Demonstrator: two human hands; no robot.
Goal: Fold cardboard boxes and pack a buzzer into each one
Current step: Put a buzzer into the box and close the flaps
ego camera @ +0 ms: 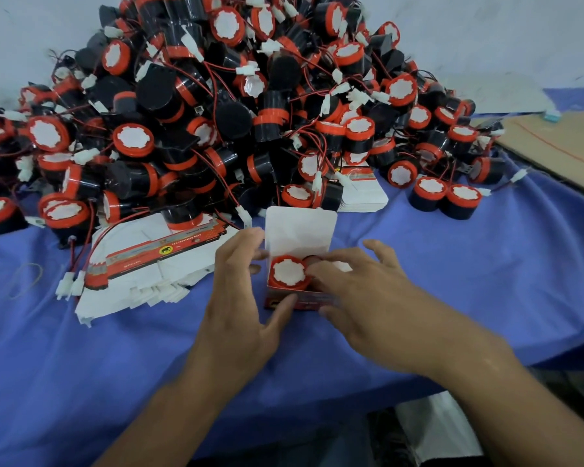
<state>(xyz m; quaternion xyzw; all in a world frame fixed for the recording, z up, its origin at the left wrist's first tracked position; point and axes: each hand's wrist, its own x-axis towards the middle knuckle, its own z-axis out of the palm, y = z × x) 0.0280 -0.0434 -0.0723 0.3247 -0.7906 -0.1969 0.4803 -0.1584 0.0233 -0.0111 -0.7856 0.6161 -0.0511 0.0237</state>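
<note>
Head view: I see the small red-printed cardboard box (300, 299) upright on the blue cloth table (452, 264), near centre, with its white lid flap (300, 230) raised. The round red-rimmed, white-capped buzzer (289, 273) sits inside. The left hand (243, 298) grasps the box's left side. The right hand (361, 288) presses down with extended fingers. Risk: a lead trapped under the flap would probably block closure.

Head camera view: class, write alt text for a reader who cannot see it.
A person's left hand holds a small open red cardboard box on a blue cloth, while the right hand rests fingers on the red-capped black buzzer inside it. Behind rises a big heap of identical buzzers, with flat unfolded boxes at its foot.
</note>
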